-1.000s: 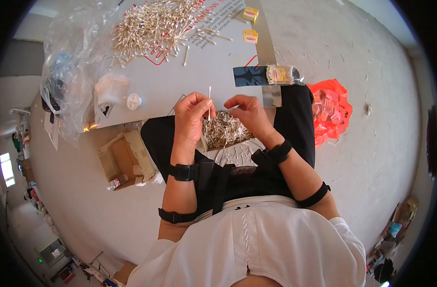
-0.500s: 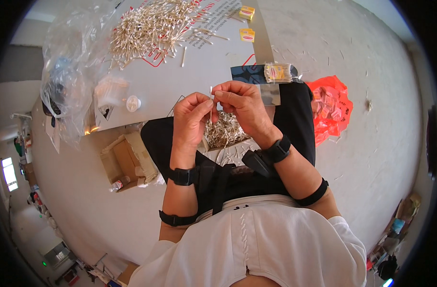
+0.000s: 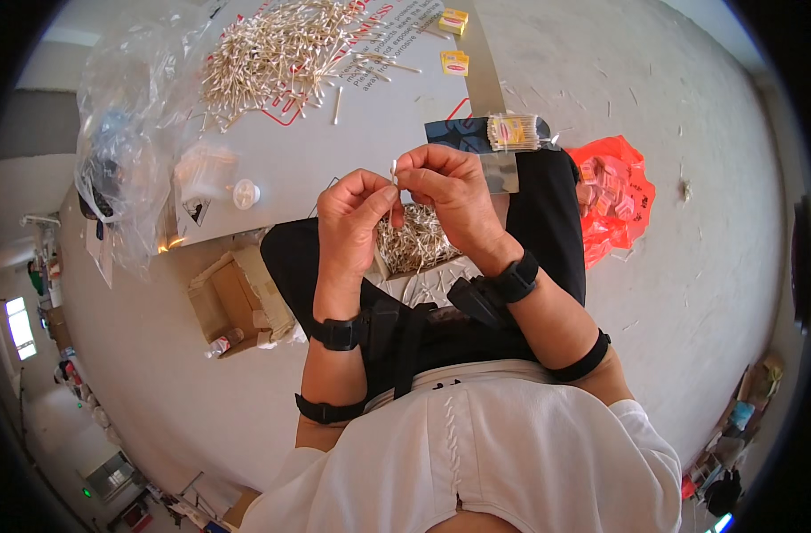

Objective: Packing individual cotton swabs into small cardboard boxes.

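Note:
Between my two hands a white-tipped cotton swab [image 3: 394, 167] stands upright, pinched by the fingertips. My left hand [image 3: 355, 213] is closed around its lower part, thumb against forefinger. The fingers of my right hand [image 3: 450, 188] are closed at its upper part, just below the tip. Below the hands, in my lap, a cardboard box [image 3: 384, 266] holds many loose cotton swabs [image 3: 416, 242]; the hands partly cover it. A big heap of cotton swabs [image 3: 268, 62] lies on the grey-white table sheet [image 3: 290, 169] ahead.
A clear pack of swabs [image 3: 513, 132] rests by my right knee, near small yellow cards [image 3: 454, 62]. Right of it, a red bag [image 3: 641, 191] holds pink packets. On the left are a round white container [image 3: 246, 194], a clear plastic bag [image 3: 135, 107] and an open carton [image 3: 223, 298].
Both hands stay almost in place with the cotton swab between them. The view has shifted slightly; nothing has been taken up or let go.

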A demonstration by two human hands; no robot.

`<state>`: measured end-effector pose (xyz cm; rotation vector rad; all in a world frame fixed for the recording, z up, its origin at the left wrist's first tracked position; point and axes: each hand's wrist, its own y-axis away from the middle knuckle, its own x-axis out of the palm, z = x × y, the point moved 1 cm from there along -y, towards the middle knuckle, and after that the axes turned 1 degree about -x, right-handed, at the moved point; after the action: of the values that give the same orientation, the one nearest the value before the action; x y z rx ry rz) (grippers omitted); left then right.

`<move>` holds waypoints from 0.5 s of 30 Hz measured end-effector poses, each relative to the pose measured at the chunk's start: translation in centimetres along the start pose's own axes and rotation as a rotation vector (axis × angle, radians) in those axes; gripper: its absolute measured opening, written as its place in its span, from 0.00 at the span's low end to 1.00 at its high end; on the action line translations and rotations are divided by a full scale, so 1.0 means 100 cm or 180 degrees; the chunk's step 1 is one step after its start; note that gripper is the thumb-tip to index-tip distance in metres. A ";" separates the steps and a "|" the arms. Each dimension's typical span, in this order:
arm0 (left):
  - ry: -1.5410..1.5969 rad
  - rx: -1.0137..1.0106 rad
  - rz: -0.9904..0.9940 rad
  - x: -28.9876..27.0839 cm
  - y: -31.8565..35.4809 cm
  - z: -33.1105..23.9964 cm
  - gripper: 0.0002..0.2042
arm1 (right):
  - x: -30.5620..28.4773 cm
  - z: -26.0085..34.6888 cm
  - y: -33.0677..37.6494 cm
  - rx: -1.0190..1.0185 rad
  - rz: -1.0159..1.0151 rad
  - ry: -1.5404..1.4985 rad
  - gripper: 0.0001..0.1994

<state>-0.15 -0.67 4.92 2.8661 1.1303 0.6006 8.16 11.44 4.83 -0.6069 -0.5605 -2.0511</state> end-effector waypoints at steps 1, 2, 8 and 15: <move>-0.0004 0.0027 0.0009 0.001 0.000 -0.001 0.04 | -0.001 -0.001 0.000 0.0022 0.0009 0.0055 0.02; -0.0008 0.0054 0.0018 0.002 0.000 -0.002 0.04 | -0.001 -0.001 0.001 0.0045 0.0018 0.0110 0.02; -0.0259 0.0153 -0.0061 0.003 0.001 -0.005 0.04 | -0.005 0.000 0.002 0.0182 -0.0136 0.0098 0.02; -0.0582 0.0211 -0.0116 0.006 0.002 -0.008 0.04 | 0.002 0.004 0.000 -0.0187 -0.0075 0.0368 0.03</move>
<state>0.11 -0.58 5.91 2.8754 1.1917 0.2972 8.18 11.56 5.21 -0.5141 -0.4429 -2.1158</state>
